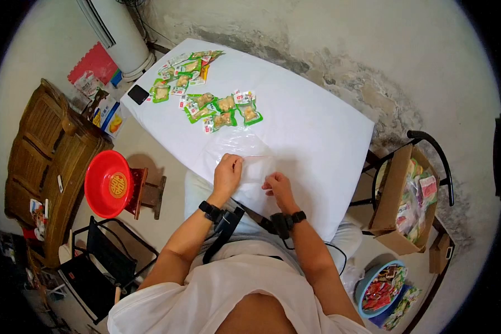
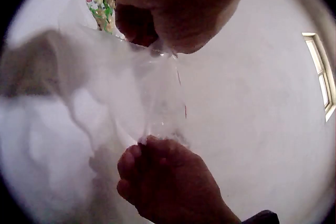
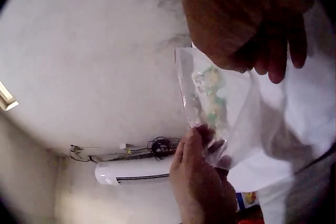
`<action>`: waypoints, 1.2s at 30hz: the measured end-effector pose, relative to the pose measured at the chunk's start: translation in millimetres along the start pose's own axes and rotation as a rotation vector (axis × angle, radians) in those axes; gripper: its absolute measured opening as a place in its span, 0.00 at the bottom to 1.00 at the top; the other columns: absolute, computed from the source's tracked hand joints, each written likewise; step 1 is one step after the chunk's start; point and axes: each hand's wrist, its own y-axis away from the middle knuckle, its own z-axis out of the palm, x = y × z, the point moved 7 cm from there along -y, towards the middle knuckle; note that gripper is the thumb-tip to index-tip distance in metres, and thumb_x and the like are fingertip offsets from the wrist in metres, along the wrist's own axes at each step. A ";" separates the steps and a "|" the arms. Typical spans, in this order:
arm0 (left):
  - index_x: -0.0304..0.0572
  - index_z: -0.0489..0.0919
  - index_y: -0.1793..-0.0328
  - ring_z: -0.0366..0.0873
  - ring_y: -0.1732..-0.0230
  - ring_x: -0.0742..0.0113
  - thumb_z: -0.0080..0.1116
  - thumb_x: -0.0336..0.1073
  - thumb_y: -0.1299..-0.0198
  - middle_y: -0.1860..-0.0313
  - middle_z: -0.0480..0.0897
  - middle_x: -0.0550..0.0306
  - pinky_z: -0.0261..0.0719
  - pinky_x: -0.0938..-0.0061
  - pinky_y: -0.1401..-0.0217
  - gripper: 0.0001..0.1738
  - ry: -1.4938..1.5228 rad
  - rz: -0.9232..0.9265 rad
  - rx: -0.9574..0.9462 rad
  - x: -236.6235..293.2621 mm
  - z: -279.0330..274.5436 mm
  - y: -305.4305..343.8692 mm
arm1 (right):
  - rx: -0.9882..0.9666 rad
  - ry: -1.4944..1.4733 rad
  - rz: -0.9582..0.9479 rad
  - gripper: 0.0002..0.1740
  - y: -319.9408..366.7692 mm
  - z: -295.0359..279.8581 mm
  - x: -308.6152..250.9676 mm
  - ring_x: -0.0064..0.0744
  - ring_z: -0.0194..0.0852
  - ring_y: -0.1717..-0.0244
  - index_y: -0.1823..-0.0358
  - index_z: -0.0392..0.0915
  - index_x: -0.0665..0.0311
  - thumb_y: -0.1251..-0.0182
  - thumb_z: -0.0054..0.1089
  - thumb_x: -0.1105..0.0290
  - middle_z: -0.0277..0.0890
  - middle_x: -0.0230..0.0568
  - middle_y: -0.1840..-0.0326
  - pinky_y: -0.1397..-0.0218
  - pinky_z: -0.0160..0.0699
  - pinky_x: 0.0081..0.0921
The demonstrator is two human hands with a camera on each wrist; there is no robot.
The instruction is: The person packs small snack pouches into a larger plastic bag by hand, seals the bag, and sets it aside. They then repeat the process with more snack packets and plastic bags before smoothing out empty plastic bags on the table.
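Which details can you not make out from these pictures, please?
- Print on the green snack packets: too small in the head view.
- Rest of those packets, left wrist view: behind the left hand.
- Right hand's thumb tip, right wrist view: behind the hand itself, in shadow.
- Shapes behind the clear plastic bag, right wrist view: blurred by the film.

The bag is showing clear, thin and wrinkled, a fine red line marking its edge; it is stretching open above the near side of the white table, near the packets.
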 end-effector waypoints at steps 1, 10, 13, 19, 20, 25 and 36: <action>0.37 0.77 0.66 0.74 0.71 0.53 0.51 0.33 0.42 0.71 0.74 0.49 0.72 0.67 0.68 0.07 -0.044 0.030 -0.012 3.3 -0.4 -0.7 | -0.001 0.001 -0.001 0.09 0.1 -1.6 3.4 0.25 0.75 0.69 0.66 0.71 0.62 0.42 0.54 0.64 0.73 0.35 0.70 0.69 0.73 0.22; 0.41 0.75 0.61 0.73 0.65 0.60 0.52 0.30 0.53 0.69 0.72 0.56 0.74 0.69 0.66 0.11 -0.368 0.653 -0.301 62.5 18.5 15.7 | 0.509 1.212 -1.131 0.14 71.5 12.9 -121.9 0.42 0.69 0.48 0.60 0.75 0.64 0.49 0.61 0.68 0.75 0.43 0.59 0.47 0.68 0.38; 0.39 0.74 0.61 0.73 0.63 0.60 0.52 0.30 0.54 0.68 0.72 0.56 0.74 0.70 0.65 0.11 -0.425 0.761 -0.358 73.3 23.8 6.4 | 0.219 1.270 -0.921 0.07 28.1 -0.7 -95.6 0.44 0.69 0.67 0.66 0.79 0.58 0.46 0.57 0.70 0.69 0.39 0.73 0.66 0.70 0.39; 0.41 0.75 0.60 0.73 0.61 0.59 0.52 0.29 0.53 0.64 0.73 0.56 0.74 0.69 0.63 0.12 -0.330 0.780 -0.166 102.2 13.0 -39.4 | 0.546 1.117 -1.176 0.13 72.1 -9.0 -183.6 0.41 0.69 0.71 0.59 0.79 0.61 0.50 0.58 0.75 0.67 0.40 0.75 0.72 0.68 0.35; 0.42 0.76 0.59 0.72 0.59 0.58 0.52 0.29 0.52 0.62 0.74 0.56 0.74 0.68 0.62 0.12 -0.260 0.765 -0.063 107.1 6.1 -42.0 | 0.602 0.985 -1.335 0.16 88.0 -12.9 -192.9 0.40 0.68 0.72 0.57 0.78 0.62 0.51 0.59 0.75 0.67 0.40 0.76 0.73 0.66 0.36; 0.43 0.77 0.57 0.72 0.52 0.55 0.53 0.27 0.51 0.56 0.75 0.53 0.74 0.65 0.56 0.13 -0.188 0.566 -0.268 34.4 62.0 -38.5 | 0.352 1.456 -0.949 0.25 39.5 -23.1 -118.6 0.42 0.68 0.70 0.46 0.70 0.63 0.50 0.57 0.76 0.68 0.41 0.72 0.70 0.66 0.37; 0.40 0.74 0.50 0.71 0.47 0.50 0.58 0.31 0.50 0.50 0.74 0.48 0.71 0.64 0.45 0.18 -0.072 0.408 -0.339 -36.3 59.4 -55.1 | 0.285 1.212 -0.715 0.06 -12.2 -37.2 -53.1 0.47 0.72 0.65 0.63 0.74 0.59 0.42 0.54 0.69 0.72 0.44 0.65 0.66 0.72 0.39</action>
